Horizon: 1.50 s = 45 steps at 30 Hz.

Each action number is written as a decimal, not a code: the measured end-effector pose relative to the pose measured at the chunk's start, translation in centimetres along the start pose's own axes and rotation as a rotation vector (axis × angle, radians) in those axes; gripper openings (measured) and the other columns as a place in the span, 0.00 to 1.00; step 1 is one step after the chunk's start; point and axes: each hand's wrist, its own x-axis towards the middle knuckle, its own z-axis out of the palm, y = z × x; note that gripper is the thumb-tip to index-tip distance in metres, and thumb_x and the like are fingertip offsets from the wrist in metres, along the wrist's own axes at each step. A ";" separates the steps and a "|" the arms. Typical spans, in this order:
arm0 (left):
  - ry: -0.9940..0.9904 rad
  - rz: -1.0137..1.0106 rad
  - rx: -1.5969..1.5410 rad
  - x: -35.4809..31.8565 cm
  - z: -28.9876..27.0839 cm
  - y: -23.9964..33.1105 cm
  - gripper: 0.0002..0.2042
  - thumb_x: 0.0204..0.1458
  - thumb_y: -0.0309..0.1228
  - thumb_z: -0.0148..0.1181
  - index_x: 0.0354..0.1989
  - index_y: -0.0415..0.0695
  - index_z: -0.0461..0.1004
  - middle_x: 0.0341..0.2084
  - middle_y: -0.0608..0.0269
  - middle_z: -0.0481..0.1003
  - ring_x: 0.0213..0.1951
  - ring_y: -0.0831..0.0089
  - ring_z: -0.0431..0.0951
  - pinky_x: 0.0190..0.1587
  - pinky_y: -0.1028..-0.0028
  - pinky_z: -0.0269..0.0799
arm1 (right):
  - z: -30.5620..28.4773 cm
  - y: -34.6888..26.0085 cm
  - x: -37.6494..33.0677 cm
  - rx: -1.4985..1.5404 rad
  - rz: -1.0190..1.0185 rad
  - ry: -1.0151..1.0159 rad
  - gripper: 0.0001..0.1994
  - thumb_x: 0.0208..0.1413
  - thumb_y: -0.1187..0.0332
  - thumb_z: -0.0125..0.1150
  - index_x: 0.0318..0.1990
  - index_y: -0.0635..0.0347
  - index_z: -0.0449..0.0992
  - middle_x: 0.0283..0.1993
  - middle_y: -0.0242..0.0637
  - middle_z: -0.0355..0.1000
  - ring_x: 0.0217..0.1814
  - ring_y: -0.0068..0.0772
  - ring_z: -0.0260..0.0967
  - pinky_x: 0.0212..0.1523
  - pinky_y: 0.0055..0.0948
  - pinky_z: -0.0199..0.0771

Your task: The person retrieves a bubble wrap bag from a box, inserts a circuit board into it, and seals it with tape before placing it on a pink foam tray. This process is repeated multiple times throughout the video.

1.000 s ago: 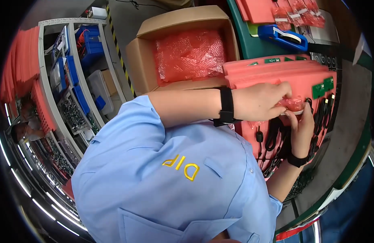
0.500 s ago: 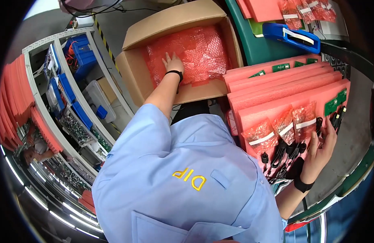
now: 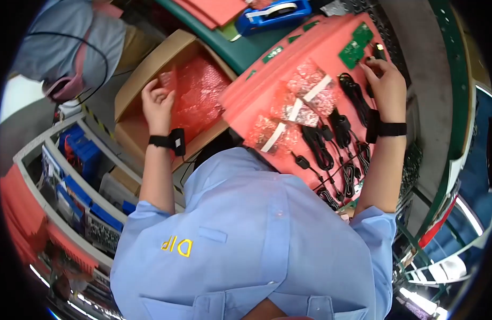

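My left hand (image 3: 158, 111) is over the near left side of an open cardboard box (image 3: 131, 140). Its fingers are loosely curled and apart, beside a raised edge of the red bubble wrap (image 3: 203, 85) lining the box. At the right edge of the pink foam sheets (image 3: 240, 98), my right hand (image 3: 387, 88) has thumb and forefinger pinched near the green circuit boards (image 3: 357, 46); what lies between them is too small to make out. Coiled black cables (image 3: 353, 93) lie beside that hand. Red bubble-wrap packets (image 3: 295, 109) with white strips rest on the foam.
A blue tape dispenser (image 3: 275, 15) stands on the green surface (image 3: 219, 42) beyond the foam. Metal shelving (image 3: 59, 210) with blue bins (image 3: 83, 150) is on the left. Another person (image 3: 70, 42) is at the far left, beyond the box.
My left hand has lifted off the bubble wrap and drawn back toward me. My right hand has gone up along the foam's edge to the circuit boards. The view has turned rightward.
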 end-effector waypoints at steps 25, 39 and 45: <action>-1.082 0.001 -0.443 -11.1 23.3 23.5 0.13 0.61 0.31 0.49 0.50 0.36 0.68 0.40 0.63 0.75 0.41 0.75 0.76 0.44 0.74 0.71 | -1.4 0.7 -11.7 0.815 -0.163 0.137 0.05 0.47 0.76 0.65 0.33 0.65 0.79 0.31 0.35 0.73 0.34 0.27 0.70 0.36 0.23 0.69; -1.046 -0.107 -0.446 -11.9 23.5 22.9 0.14 0.60 0.26 0.46 0.55 0.39 0.64 0.46 0.58 0.73 0.46 0.70 0.75 0.47 0.72 0.74 | -1.0 1.0 -9.7 0.729 -0.114 0.103 0.08 0.46 0.70 0.66 0.35 0.59 0.79 0.29 0.35 0.71 0.32 0.35 0.69 0.36 0.30 0.69; -1.079 -0.397 -0.550 -10.8 23.1 22.4 0.16 0.60 0.25 0.44 0.57 0.42 0.61 0.50 0.55 0.70 0.48 0.67 0.74 0.50 0.67 0.74 | -2.9 -0.4 -11.4 0.353 -0.486 0.522 0.12 0.44 0.72 0.68 0.38 0.59 0.77 0.33 0.34 0.72 0.33 0.34 0.68 0.35 0.26 0.69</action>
